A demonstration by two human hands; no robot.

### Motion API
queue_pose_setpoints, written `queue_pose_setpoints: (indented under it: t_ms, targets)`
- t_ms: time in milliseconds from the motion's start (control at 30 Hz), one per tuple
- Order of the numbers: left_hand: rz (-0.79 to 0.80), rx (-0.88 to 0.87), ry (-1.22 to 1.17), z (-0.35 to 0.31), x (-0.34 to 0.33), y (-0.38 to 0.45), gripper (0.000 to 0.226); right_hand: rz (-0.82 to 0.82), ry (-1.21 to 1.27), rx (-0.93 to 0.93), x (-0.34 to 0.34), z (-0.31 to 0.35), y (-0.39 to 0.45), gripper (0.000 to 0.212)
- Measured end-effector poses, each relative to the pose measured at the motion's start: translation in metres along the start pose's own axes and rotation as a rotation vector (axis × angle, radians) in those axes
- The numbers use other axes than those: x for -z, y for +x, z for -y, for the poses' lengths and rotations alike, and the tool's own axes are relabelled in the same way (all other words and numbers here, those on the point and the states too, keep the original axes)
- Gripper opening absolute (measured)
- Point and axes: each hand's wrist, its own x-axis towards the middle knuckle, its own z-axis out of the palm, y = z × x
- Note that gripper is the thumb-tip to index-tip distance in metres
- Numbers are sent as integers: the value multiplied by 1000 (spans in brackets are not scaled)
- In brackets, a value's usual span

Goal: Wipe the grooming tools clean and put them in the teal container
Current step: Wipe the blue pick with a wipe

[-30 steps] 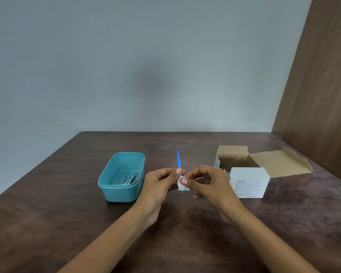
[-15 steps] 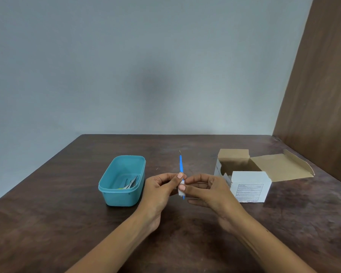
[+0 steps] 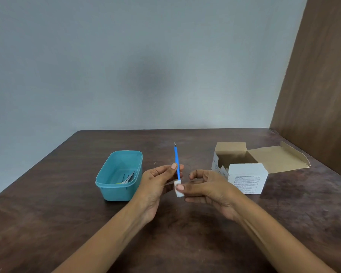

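On the brown table (image 3: 47, 223), the left hand (image 3: 156, 180) is pinching the upright blue tool (image 3: 177, 162), tub (image 3: 119, 174) just left; right hand (image 3: 207, 190) is pinching the wipe (image 3: 179, 191) at its base.

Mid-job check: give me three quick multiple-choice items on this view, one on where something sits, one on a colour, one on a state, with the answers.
1. Where is the teal container relative to the hands?
A. To their left
B. To their right
C. Behind the cardboard box

2. What colour is the handle of the tool being wiped?
A. Red
B. Blue
C. Green

3. What state is the cardboard box in?
A. Taped shut
B. Crushed flat
C. Open, flap folded back

Answers:
1 A: it stands on the table left of the left hand.
2 B: a blue shaft rises from the left hand's grip, while the right hand pinches a white pad at its lower end.
3 C: its brown inside shows.
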Motion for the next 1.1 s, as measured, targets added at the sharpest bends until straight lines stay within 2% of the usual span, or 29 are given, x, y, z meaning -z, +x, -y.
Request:
queue_pose_setpoints:
  t_ms: [100, 200, 300, 533, 733, 1100]
  targets:
    - [-17, 2, -16, -2, 1, 1, 18, 19, 0, -13, 0, -2, 1, 44]
    - [22, 20, 11, 2, -1, -1, 19, -71, 80, 27, 2, -1, 2, 49]
    - [56, 23, 63, 6, -4, -2, 19, -134, 107, 78, 3, -1, 3, 44]
    - [50, 17, 30, 0, 3, 2, 18, 6, 33, -3, 5, 1, 2, 45]
    - [126, 46, 51, 4, -3, -1, 26, -68, 92, 85, 6, -1, 4, 48]
    - [-18, 21, -13, 4, 0, 1, 28, -14, -92, 151, 4, 3, -2, 37]
